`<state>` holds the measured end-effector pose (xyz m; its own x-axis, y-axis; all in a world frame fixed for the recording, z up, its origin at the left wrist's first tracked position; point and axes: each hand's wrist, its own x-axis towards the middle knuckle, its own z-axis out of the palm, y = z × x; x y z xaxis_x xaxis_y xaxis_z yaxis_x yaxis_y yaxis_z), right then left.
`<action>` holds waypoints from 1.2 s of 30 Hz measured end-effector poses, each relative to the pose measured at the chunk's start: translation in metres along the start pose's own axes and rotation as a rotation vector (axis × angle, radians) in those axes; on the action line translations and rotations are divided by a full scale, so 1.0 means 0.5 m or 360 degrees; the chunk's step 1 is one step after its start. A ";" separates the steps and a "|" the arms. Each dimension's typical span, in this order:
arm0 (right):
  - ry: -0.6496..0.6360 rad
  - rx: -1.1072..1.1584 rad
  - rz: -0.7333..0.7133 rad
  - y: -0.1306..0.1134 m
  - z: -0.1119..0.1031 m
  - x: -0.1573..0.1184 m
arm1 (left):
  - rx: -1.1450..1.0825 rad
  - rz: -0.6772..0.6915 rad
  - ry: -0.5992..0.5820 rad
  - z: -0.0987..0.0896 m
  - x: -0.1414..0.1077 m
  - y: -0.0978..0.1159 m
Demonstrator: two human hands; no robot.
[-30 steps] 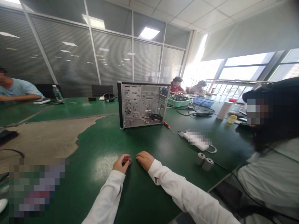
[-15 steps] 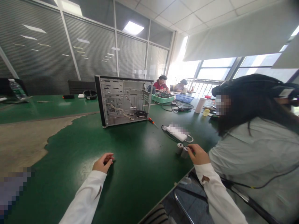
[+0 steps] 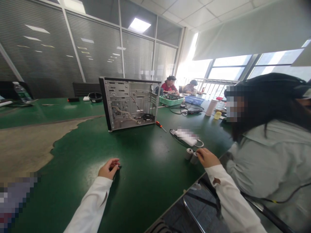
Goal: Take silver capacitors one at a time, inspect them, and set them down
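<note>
My left hand (image 3: 109,168) rests low over the green table (image 3: 145,181), fingers curled together. A tiny dark bit shows at its fingertips, too small to name. On the right, the fingers of my right hand (image 3: 207,158) are pinched at the top of a small light cylindrical container (image 3: 194,158). What they grip there, if anything, is hidden. A second such container (image 3: 189,153) stands just left of it, its round top facing up. Beyond both hands stands an open computer case (image 3: 132,103), with loose cables inside. Close to its lower right corner lies an orange-and-black screwdriver (image 3: 161,126).
A white device with a cable (image 3: 187,137) lies behind the containers. A co-worker in a pale shirt (image 3: 269,155) sits close on my right. Farther back are a green basket (image 3: 171,102), a blue basket (image 3: 194,100), black cables and a pale bottle (image 3: 211,107).
The view has shifted slightly. My right hand stays at the container, its fingers a little lower over the top. The left hand keeps nearly the same pose.
</note>
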<state>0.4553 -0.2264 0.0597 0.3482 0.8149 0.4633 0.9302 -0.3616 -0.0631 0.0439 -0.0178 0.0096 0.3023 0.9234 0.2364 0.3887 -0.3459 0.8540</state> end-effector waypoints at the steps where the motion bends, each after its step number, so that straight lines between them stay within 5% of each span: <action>1: 0.0009 -0.0011 0.0010 -0.002 -0.002 0.000 | -0.0005 0.0002 -0.0003 0.000 0.000 -0.001; 16: -0.0059 -0.0232 -0.0046 -0.006 0.001 0.014 | -0.0019 0.0013 0.0044 0.002 -0.007 0.003; 22: -0.0679 -0.0427 -0.0121 -0.061 0.006 0.095 | -0.0019 0.0048 0.0074 0.002 -0.010 0.003; 26: -0.0762 -0.0365 -0.0273 -0.090 0.021 0.141 | -0.0019 0.0045 0.0079 0.001 -0.015 0.006; 30: -0.0712 -0.0192 -0.0622 -0.178 0.043 0.161 | -0.0035 0.0037 0.0070 0.002 -0.018 0.009; 36: -0.0599 0.0243 -0.1158 -0.424 0.081 0.173 | -0.0003 0.0065 0.0119 0.000 -0.026 0.020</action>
<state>0.2930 -0.0611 0.0774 -0.3556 0.9281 0.1099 0.9340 0.3572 0.0063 0.0438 -0.0334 0.0150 0.2521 0.9184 0.3048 0.3760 -0.3832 0.8437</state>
